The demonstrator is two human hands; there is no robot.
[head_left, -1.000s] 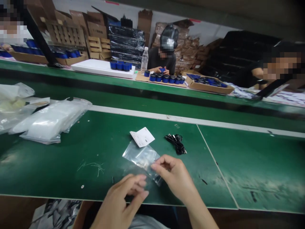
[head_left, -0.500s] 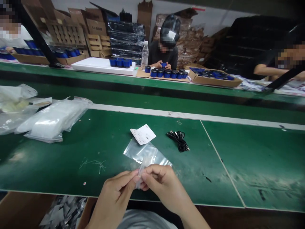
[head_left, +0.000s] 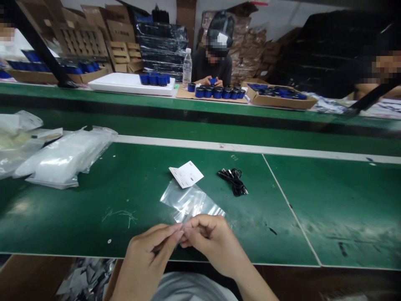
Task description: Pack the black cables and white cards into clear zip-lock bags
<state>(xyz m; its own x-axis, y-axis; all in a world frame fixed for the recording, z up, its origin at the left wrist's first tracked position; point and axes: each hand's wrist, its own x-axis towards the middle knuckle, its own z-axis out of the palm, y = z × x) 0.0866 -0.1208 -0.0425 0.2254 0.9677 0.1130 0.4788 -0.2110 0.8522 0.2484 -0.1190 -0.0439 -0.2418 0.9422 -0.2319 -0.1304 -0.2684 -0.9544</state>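
Observation:
My left hand [head_left: 156, 246] and my right hand [head_left: 206, 234] meet near the table's front edge, both closed in a pinch. Between their fingertips is a clear plastic bag [head_left: 179, 216], mostly covered by the fingers. Just beyond, another clear plastic bag [head_left: 203, 203] lies flat on the green table [head_left: 250, 234]. A folded white leaflet [head_left: 189, 173] rests at that bag's far edge. To the right lies a bundled black cable [head_left: 234, 182] with metal plugs.
A pile of packed clear bags [head_left: 59, 161] lies on the left. Across the table a co-worker [head_left: 216, 71] handles a blue item behind rows of blue-and-black pieces [head_left: 217, 93]. Below the front edge, a cardboard box [head_left: 87, 276] holds silvery scraps.
The bag between my fingers shows less above them and looks flatter. My left hand has shifted slightly left. The whole view has shifted a little.

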